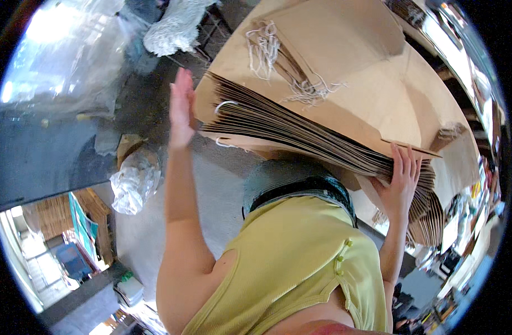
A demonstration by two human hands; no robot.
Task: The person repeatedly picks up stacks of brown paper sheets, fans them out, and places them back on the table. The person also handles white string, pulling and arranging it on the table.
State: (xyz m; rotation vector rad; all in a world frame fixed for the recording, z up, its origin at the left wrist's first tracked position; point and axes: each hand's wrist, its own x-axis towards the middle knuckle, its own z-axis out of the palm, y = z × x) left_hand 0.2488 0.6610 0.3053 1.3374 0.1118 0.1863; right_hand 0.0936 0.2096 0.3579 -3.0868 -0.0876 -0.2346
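Observation:
A thick stack of flat brown paper bags stands on edge along the near side of a wooden table, its layers fanned at both ends. White cord loops stick out at its left end. My right hand grips the stack near its right end, fingers over the top and thumb on the near side. Raised just beyond the left end, my left hand is open and flat, with its fingers stretched and nothing held. Whether its palm touches the bag edges I cannot tell.
The tan wooden table has a rounded edge. Loose white cords lie on it beside a flat brown sheet. To the left are a clear plastic bundle on the floor and a white bundle on a dark frame.

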